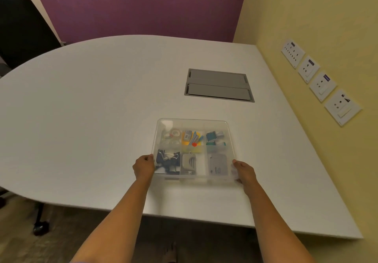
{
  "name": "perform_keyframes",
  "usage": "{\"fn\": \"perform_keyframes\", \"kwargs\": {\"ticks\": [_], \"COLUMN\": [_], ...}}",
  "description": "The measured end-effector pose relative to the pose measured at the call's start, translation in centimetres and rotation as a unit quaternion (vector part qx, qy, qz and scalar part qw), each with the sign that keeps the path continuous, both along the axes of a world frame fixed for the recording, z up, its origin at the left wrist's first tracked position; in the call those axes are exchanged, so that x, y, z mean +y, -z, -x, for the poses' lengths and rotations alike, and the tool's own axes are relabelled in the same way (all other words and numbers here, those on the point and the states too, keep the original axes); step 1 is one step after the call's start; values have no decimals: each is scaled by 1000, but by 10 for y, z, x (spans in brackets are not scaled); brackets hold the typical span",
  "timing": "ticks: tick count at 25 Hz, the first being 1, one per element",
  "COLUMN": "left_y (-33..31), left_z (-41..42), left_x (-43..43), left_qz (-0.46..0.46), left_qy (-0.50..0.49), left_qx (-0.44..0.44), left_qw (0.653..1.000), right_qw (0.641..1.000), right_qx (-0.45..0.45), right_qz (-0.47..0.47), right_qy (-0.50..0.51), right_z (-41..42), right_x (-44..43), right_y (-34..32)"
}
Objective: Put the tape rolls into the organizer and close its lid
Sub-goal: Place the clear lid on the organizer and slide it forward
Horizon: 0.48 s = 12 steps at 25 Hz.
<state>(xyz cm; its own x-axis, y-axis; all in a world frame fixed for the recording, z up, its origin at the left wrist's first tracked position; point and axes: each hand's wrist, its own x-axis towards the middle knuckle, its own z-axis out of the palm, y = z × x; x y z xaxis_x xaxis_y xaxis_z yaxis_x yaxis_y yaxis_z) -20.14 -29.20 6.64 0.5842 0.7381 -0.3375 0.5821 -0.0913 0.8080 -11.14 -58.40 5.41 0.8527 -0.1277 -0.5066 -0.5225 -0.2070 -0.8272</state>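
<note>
Organizer (pixel 193 150) w/ lid on, tape rolls (pixel 172 134) inside; left grip (pixel 143 166) & right grip (pixel 243 170) clasp its near corners.

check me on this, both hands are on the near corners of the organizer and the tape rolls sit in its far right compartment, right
Not quite. The head view shows the tape rolls in the far left compartment of the organizer, not the far right. The left hand and right hand are indeed at its near corners.
</note>
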Motion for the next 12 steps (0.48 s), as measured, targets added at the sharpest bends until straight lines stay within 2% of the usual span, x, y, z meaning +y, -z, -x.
{"fn": "perform_keyframes", "kwargs": {"ticks": [4, 6, 12], "left_y": [1, 1, 1], "left_z": [26, 32, 36], "left_x": [-11, -13, -12], "left_qz": [75, 113, 113], "left_qy": [-31, -49, -31], "left_qx": [3, 6, 0], "left_qw": [997, 992, 993], "right_qw": [996, 995, 995], "right_qx": [8, -3, -26], "right_qz": [-80, -89, -74], "right_qy": [48, 51, 66], "right_z": [29, 38, 41], "right_x": [-3, -1, 6], "right_y": [1, 0, -6]}}
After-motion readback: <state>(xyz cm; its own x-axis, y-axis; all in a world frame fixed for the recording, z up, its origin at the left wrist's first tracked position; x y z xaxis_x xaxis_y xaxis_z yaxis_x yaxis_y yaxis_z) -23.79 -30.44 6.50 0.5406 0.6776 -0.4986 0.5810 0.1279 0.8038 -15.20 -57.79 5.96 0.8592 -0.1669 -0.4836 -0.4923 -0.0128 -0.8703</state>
